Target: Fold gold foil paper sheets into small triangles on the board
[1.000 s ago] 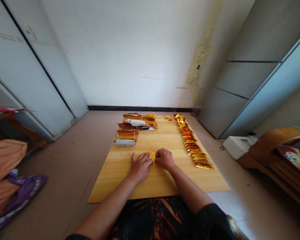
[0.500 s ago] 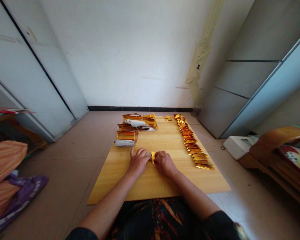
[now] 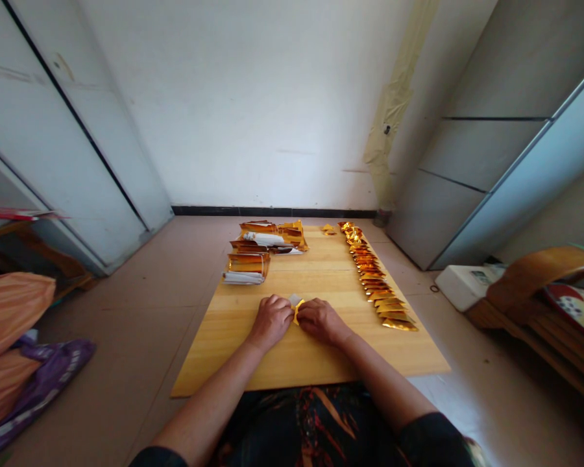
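Observation:
A small piece of gold foil paper (image 3: 299, 305), with a pale grey corner at its far edge, lies between my two hands near the middle of the wooden board (image 3: 214, 353). My left hand (image 3: 274, 318) pinches its left side, fingers bent and close together. From the right, the fingers of my right hand (image 3: 321, 319) close on the other side of the foil. Both hands hide most of the piece. Along the board's right side runs a row of folded gold foil pieces (image 3: 372, 282), overlapping one another. A small separate gold piece (image 3: 328, 229) lies at the far edge.
Stacks of gold and white foil sheets (image 3: 246, 267) lie at the board's far left. Beyond stands a white wall (image 3: 272, 110). A grey cabinet (image 3: 448, 188) and a wooden seat (image 3: 530, 292) are on the right; orange and purple bags (image 3: 34, 370) lie on the left.
My left fingers have drawn in and the thumb no longer sticks out. A pale corner of the foil paper now shows beyond the fingertips. My right hand stays almost in place.

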Tool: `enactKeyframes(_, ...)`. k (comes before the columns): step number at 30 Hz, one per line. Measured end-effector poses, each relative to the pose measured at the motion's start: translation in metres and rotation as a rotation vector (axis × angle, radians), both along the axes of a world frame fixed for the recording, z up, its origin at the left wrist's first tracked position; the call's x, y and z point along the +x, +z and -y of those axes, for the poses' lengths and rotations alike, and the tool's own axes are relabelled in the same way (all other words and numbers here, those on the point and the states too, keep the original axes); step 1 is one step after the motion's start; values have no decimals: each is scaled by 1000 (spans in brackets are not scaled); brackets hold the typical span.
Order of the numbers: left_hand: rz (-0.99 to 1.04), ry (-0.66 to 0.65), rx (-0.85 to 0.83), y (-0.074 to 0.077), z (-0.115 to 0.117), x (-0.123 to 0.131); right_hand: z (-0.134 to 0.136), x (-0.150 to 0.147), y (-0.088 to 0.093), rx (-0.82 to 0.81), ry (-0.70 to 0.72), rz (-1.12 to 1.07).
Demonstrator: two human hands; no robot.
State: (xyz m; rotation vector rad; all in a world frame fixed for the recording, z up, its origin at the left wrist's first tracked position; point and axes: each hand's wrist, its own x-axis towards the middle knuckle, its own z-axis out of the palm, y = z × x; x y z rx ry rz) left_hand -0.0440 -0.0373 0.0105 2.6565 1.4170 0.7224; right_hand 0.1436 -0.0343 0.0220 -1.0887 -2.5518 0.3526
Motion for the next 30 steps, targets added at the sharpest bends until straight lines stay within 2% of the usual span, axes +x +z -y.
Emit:
enactKeyframes(4, -4, -52, -26, 0, -1, -5, -4, 5, -2, -26, 41, -25)
enactKeyframes(10, -31, -33, -57, 3, -1, -10, -10, 4, -1, -55, 8, -11)
enactKeyframes(18, -19, -21, -61, 2, -1, -10, -12, 0, -2, 2, -20, 0)
enactKeyframes(23, 7, -21, -53, 0, 1, -10, -15, -3, -7, 12, -64, -17)
enactKeyframes(30, 17, -17, -7, 0, 1, -7, -22, -2, -18, -75, -97, -75)
